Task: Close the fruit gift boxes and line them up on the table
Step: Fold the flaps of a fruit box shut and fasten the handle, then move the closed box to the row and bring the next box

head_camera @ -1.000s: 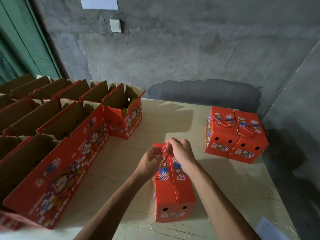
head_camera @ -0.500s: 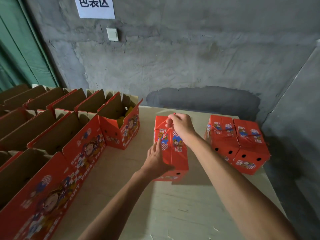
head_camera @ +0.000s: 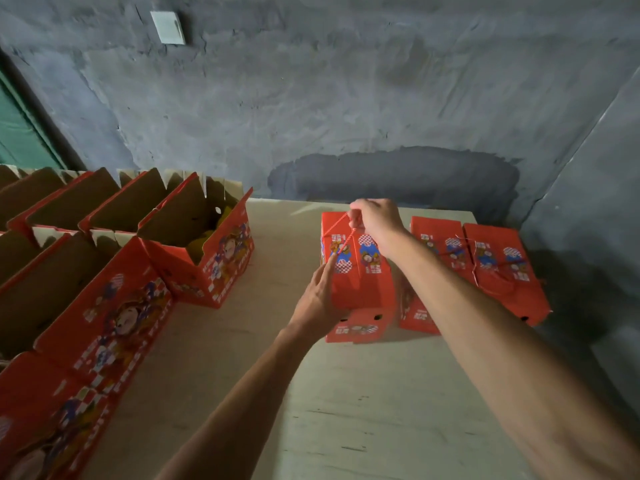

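1. Closed red gift box (head_camera: 360, 282) standing on the pale worktop (head_camera: 363, 410), right of centre in the frame, narrow end toward the camera, cartoon print on its top flaps.
2. Right hand (head_camera: 375, 221) above the far end of that box, fingers curled and pinching a red-and-white twisted cord (head_camera: 346, 242) that runs down to the box top.
3. Left hand (head_camera: 320, 299) laid against the box's left side, fingers fairly straight and pressed flat to the cardboard, one fingertip reaching up near the lower end of the cord; nothing gripped.
4. Two more closed boxes (head_camera: 485, 268) just right of the held one, side by side and touching each other, red cords lying loose over their tops; nearest of them just beside the held box, partly hidden by the right forearm.
5. Rows of open boxes (head_camera: 104, 306) filling the left of the frame, brown inner flaps standing up, cartoon faces on their red sides.
6. Nearest open box (head_camera: 204, 258), upper centre-left, showing something yellow inside; too dim to tell what.
7. Rough grey concrete wall (head_camera: 346, 98) across the top, with a darker patch just above the worktop's far edge.
8. Small white wall plate (head_camera: 168, 27) at upper left; strip of green door (head_camera: 17, 133) at the left edge.
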Motion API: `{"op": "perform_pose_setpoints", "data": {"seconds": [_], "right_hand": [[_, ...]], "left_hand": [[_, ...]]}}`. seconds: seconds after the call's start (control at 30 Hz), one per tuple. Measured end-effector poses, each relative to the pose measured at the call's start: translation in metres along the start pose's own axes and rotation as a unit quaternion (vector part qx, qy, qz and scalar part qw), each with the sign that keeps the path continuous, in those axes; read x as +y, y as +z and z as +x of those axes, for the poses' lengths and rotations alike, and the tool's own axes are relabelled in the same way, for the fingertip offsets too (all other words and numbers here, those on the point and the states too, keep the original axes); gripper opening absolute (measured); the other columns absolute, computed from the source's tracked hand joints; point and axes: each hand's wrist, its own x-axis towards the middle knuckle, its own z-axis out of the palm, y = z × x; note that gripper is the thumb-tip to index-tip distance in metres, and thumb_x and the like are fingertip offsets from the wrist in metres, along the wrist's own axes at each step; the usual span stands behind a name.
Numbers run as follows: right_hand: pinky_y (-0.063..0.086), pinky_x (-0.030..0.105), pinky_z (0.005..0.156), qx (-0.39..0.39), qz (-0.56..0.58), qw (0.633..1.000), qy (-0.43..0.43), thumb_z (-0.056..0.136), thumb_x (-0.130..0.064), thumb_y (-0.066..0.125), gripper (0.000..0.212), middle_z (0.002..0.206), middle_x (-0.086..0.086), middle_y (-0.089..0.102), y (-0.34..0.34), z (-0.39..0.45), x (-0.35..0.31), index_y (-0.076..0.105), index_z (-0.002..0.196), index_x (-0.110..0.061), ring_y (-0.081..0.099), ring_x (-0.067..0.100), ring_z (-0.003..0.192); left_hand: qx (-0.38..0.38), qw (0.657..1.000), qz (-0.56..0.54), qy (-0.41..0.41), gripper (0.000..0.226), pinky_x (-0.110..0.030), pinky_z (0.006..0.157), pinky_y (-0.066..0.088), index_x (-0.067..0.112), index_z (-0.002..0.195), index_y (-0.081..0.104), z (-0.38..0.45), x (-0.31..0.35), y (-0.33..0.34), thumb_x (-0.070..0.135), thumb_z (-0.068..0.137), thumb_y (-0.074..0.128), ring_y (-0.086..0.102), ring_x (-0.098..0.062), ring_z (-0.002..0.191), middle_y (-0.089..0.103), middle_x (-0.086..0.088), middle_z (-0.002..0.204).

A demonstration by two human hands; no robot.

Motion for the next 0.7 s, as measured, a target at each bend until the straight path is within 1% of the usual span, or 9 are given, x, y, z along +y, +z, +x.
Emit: {"op": "perform_pose_setpoints", "data": {"seconds": [0.1,0.17,0.23,0.33,0.4,0.47,0.53,0.63,0.7], "right_hand": [[0.053,0.039,0.073,0.008,-0.023,1.000,0.000,0.092,-0.005,0.055,0.024,0.069,0.009,0.068,-0.013,0.028,0.010,0.068,0.071,-0.004,0.061,0.020,0.059],[0.057,0.038,0.075,0.021,-0.046,0.999,-0.010,0.093,-0.006,0.054,0.027,0.066,0.005,0.069,-0.022,0.046,0.018,0.069,0.071,-0.006,0.064,0.018,0.059],[0.060,0.037,0.076,0.035,-0.057,0.998,-0.009,0.095,-0.007,0.053,0.028,0.067,0.004,0.071,-0.030,0.061,0.028,0.070,0.072,-0.007,0.066,0.015,0.059],[0.059,0.041,0.079,0.046,-0.042,0.998,0.003,0.097,-0.007,0.053,0.029,0.073,0.008,0.072,-0.044,0.080,0.045,0.069,0.073,-0.008,0.066,0.020,0.065],[0.058,0.040,0.077,0.061,-0.020,0.998,0.016,0.099,-0.006,0.053,0.028,0.072,0.008,0.070,-0.055,0.092,0.055,0.068,0.075,-0.008,0.066,0.021,0.064],[0.057,0.036,0.071,0.077,0.004,0.997,0.026,0.099,-0.004,0.052,0.027,0.069,0.007,0.068,-0.066,0.101,0.061,0.065,0.076,-0.008,0.064,0.020,0.060],[0.056,0.033,0.066,0.083,0.010,0.996,0.030,0.099,-0.004,0.051,0.023,0.069,0.006,0.067,-0.075,0.106,0.063,0.064,0.081,-0.007,0.064,0.018,0.057],[0.057,0.026,0.062,0.074,-0.012,0.997,0.024,0.102,-0.006,0.050,0.018,0.076,0.006,0.070,-0.083,0.108,0.063,0.066,0.096,-0.002,0.067,0.015,0.059],[0.058,0.026,0.063,0.080,-0.020,0.997,0.012,0.103,-0.007,0.048,0.020,0.079,0.007,0.071,-0.081,0.107,0.061,0.066,0.095,-0.004,0.068,0.014,0.062]], "left_hand": [[-0.008,1.000,0.005,-0.005,0.120,-0.050,0.090,0.058,0.034,0.163,0.005,0.031,0.003,0.020,0.012,0.074,0.082,0.052,-0.035,0.129,0.031,-0.005,0.159],[-0.011,1.000,0.015,-0.001,0.116,-0.044,0.087,0.057,0.030,0.164,0.005,0.050,0.007,0.032,0.013,0.077,0.080,0.054,-0.034,0.127,0.032,-0.007,0.159],[-0.018,1.000,0.021,0.000,0.111,-0.042,0.085,0.055,0.028,0.164,0.004,0.066,0.008,0.043,0.011,0.081,0.076,0.053,-0.035,0.128,0.032,-0.009,0.159],[-0.037,0.998,0.049,-0.003,0.111,-0.031,0.072,0.047,0.026,0.164,0.003,0.087,0.010,0.056,0.006,0.081,0.073,0.052,-0.033,0.129,0.032,-0.009,0.159],[-0.050,0.997,0.066,-0.002,0.107,-0.029,0.067,0.048,0.026,0.164,0.004,0.101,0.013,0.064,0.004,0.082,0.069,0.053,-0.032,0.127,0.032,-0.008,0.158],[-0.052,0.997,0.061,-0.013,0.102,-0.042,0.080,0.056,0.026,0.164,0.009,0.110,0.016,0.068,0.000,0.082,0.065,0.054,-0.035,0.124,0.036,-0.010,0.155],[-0.044,0.998,0.046,-0.029,0.095,-0.048,0.090,0.055,0.023,0.162,0.019,0.115,0.018,0.072,-0.001,0.082,0.063,0.055,-0.037,0.122,0.044,-0.013,0.148],[-0.035,0.999,0.016,-0.038,0.082,-0.050,0.092,0.054,0.018,0.155,0.034,0.118,0.015,0.077,0.001,0.081,0.064,0.058,-0.038,0.118,0.056,-0.015,0.137],[-0.035,0.998,0.006,-0.042,0.082,-0.050,0.092,0.055,0.017,0.155,0.036,0.118,0.010,0.079,0.001,0.081,0.067,0.060,-0.036,0.118,0.058,-0.014,0.138]]}}
